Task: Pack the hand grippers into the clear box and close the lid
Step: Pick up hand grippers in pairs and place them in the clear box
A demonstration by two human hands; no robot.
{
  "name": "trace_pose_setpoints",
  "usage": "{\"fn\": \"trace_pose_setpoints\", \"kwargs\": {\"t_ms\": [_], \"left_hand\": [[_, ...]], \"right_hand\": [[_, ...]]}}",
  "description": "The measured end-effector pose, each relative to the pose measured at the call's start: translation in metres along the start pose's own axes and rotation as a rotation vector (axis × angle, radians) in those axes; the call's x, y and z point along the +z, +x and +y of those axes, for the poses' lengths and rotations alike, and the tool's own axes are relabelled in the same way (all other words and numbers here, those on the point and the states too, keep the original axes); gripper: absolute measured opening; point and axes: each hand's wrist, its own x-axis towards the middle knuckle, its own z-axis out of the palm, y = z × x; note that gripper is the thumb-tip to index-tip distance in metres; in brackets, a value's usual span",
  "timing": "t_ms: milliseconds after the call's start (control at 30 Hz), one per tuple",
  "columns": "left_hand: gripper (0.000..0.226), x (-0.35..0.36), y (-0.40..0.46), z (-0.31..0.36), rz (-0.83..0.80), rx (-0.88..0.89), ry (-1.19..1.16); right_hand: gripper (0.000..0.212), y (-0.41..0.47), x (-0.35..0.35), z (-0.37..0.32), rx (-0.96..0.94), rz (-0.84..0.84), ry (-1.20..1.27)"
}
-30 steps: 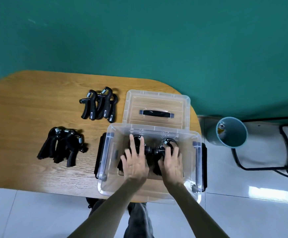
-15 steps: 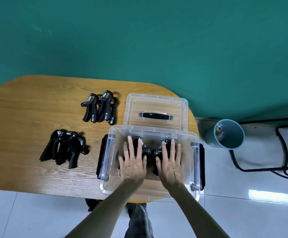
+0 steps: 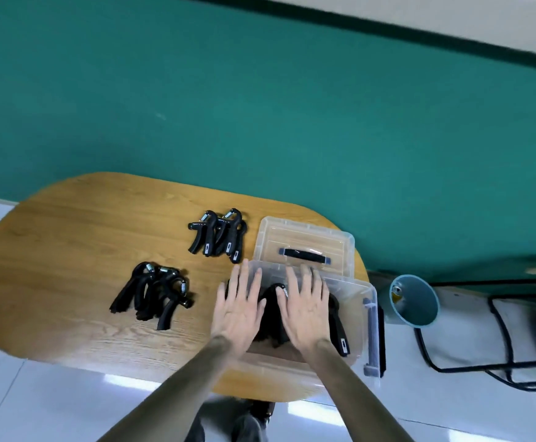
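The clear box (image 3: 360, 293) stands open at the table's right end, with black hand grippers (image 3: 336, 323) lying inside it. My left hand (image 3: 239, 309) and my right hand (image 3: 306, 303) hover flat over the box, fingers spread, holding nothing. The left hand covers the box's left rim. The clear lid (image 3: 305, 242) with a dark handle lies flat just behind the box. One pile of black hand grippers (image 3: 218, 232) lies left of the lid. A second pile of hand grippers (image 3: 153, 293) lies farther left and nearer to me.
The oval wooden table (image 3: 68, 237) stands against a green wall. A teal bin (image 3: 415, 299) sits on the floor right of the box, with black cables (image 3: 496, 365) beyond it. My legs show under the table's near edge.
Both hands have risen out of the box and shifted left, fingers now spread flat above it. The camera has tilted up and rolled, showing more wall. The piles on the table are unmoved.
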Motion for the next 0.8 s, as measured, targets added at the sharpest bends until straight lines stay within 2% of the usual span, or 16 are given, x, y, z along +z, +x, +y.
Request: {"fn": "trace_pose_setpoints", "kwargs": {"t_ms": [233,367,600,800], "left_hand": [[0.067,-0.035,-0.015,-0.088,0.082,-0.068,-0.019],[0.067,-0.038,-0.031,-0.141,0.043,-0.112,0.009],[0.066,-0.031,-0.038,-0.192,-0.057,-0.167,0.038],[0.068,-0.009,-0.029,-0.223,-0.128,-0.213,0.032]], "right_hand": [[0.056,0.023,-0.010,-0.095,-0.078,-0.034,-0.042],[0.052,0.026,0.000,-0.144,-0.092,-0.017,-0.027],[0.050,0.030,0.017,-0.188,-0.124,-0.067,-0.036],[0.052,0.054,0.049,-0.199,-0.151,-0.150,-0.084]]}}
